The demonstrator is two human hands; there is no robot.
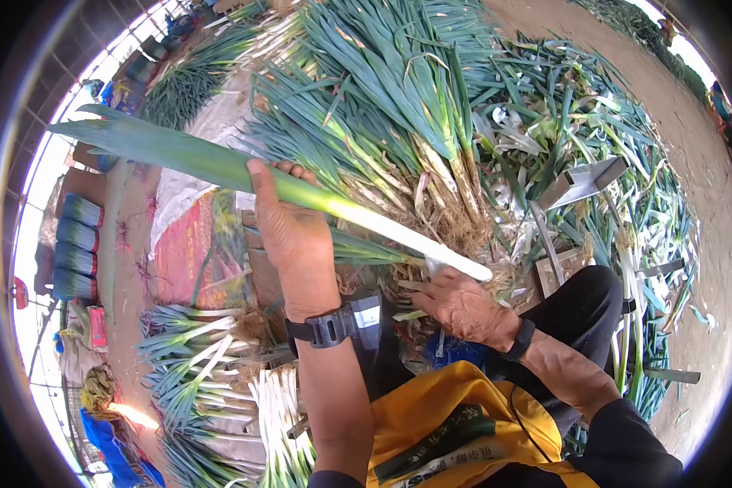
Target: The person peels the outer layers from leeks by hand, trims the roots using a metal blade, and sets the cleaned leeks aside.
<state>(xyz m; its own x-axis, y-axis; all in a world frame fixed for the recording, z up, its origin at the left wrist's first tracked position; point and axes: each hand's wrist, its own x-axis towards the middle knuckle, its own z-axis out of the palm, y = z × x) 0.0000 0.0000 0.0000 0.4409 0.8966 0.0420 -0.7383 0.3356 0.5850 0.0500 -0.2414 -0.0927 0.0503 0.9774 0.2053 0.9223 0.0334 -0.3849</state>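
Note:
A long green onion (pixel 366 213) slants across the view, its blue-green leaves at the upper left and its bare white end at the lower right. My left hand (pixel 294 224) is wrapped around it where the green turns pale. Just below the white end, my right hand (pixel 466 307) is curled closed, knuckles up. A small pale piece shows by its fingers, but I cannot tell what they hold. Beyond both hands lies a pile of untrimmed green onions (pixel 431 106) with brown, soil-covered roots.
Discarded leaves (pixel 577 122) heap up at the right around a metal bracket (pixel 581 183). Cleaned green onions (pixel 281 415) lie in rows at the lower left. A pink printed sack (pixel 187 244) covers ground on the left. Blue-green bundles (pixel 77 248) stand near the mesh wall.

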